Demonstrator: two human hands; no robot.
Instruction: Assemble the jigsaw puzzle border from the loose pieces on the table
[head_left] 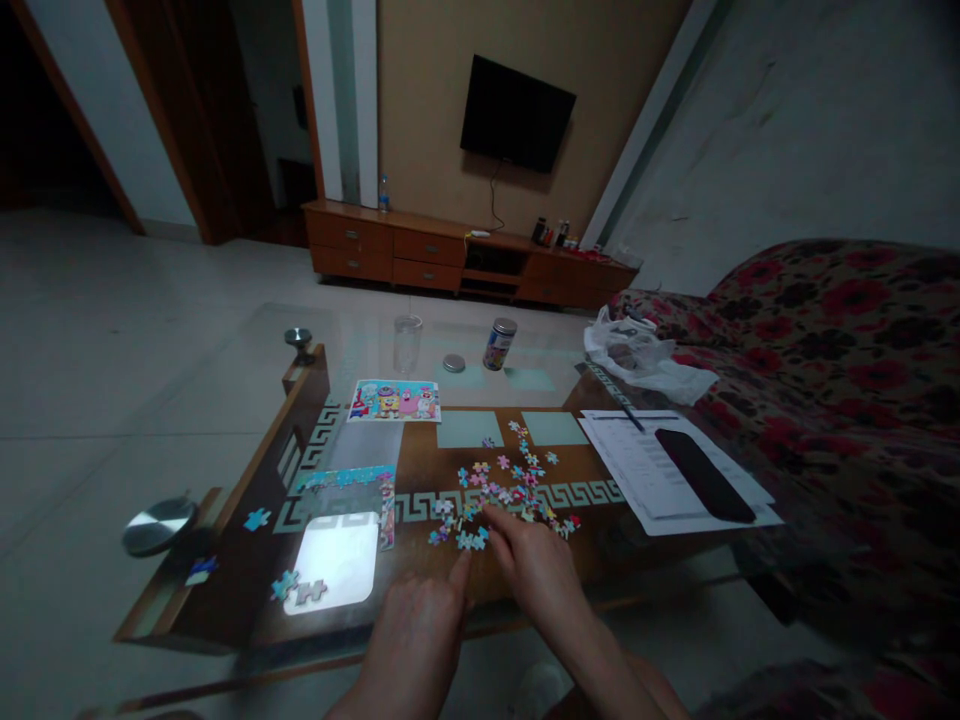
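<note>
Small jigsaw puzzle pieces (517, 492) lie loosely scattered on the glass table. My right hand (536, 560) reaches into the near edge of the pile. Its index finger is stretched out to the pieces, with the thumb apart from it and no piece visibly held. Closer to me, my left hand (424, 610) points its index finger at a few light-blue pieces (472, 540); its other fingers are mostly hidden. Left of the pile is a partly joined puzzle border (345, 478), with a top strip and a right side. Behind it lies a cartoon picture sheet (396, 401).
Stray pieces (298, 588) lie at the left. Farther back stand a clear glass (407, 345), a round lid (454, 364) and a printed tin (499, 345). On the right are papers (622, 470), a black phone (705, 475) and a white plastic bag (645, 360), beside a flowered sofa (810, 330).
</note>
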